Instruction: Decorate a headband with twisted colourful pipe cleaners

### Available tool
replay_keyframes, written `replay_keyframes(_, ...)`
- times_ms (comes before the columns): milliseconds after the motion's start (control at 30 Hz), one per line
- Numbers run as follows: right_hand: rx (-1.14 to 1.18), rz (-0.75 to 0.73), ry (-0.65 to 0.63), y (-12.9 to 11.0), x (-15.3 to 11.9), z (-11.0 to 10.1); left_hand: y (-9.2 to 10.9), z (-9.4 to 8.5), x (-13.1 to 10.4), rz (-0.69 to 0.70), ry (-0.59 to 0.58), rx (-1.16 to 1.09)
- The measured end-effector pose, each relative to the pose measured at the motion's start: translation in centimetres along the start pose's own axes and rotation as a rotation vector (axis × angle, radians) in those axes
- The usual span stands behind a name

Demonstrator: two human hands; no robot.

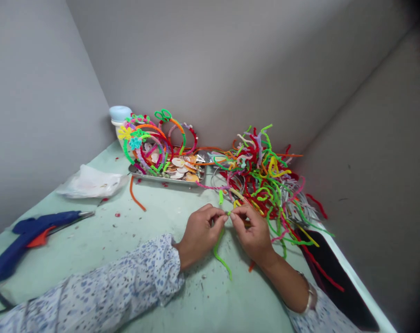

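A lime-green pipe cleaner (221, 259) hangs down from between my hands and curls toward the front of the table. My left hand (203, 229) pinches it with thumb and forefinger. Close beside it, my right hand (251, 231) pinches the same green pipe cleaner, its fingertips almost touching the left ones. A small bit of green shows between the fingertips; the rest of the grip is hidden by my fingers. Just beyond my hands, a short green piece (221, 198) stands out.
A large tangle of coloured pipe cleaners (265, 175) lies to the right. Behind, a metal tray (161, 178) holds pipe-cleaner headbands and flat pieces, beside a white bottle (120, 115). On the left are a blue glue gun (33, 231) and a white plastic bag (92, 182).
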State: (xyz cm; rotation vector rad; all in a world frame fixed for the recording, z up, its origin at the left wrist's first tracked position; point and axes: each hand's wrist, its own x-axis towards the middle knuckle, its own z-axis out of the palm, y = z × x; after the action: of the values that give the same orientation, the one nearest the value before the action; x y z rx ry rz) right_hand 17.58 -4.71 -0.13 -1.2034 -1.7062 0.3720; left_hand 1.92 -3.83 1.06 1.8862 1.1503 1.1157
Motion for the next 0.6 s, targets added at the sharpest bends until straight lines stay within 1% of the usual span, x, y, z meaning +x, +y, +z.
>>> replay_keyframes(267,0.003,-0.047,-0.001,0.14,0.10,0.01,0.12,0.15,-0.01,-0.069,0.023,-0.031)
replay_keyframes(367,0.002,-0.054,-0.004,0.22,0.11,0.04,0.06,0.26,-0.07,-0.108,0.030,-0.069)
replay_keyframes(600,-0.002,-0.071,-0.018,0.06,0.12,0.09,0.09,0.24,-0.18,-0.151,0.038,-0.139)
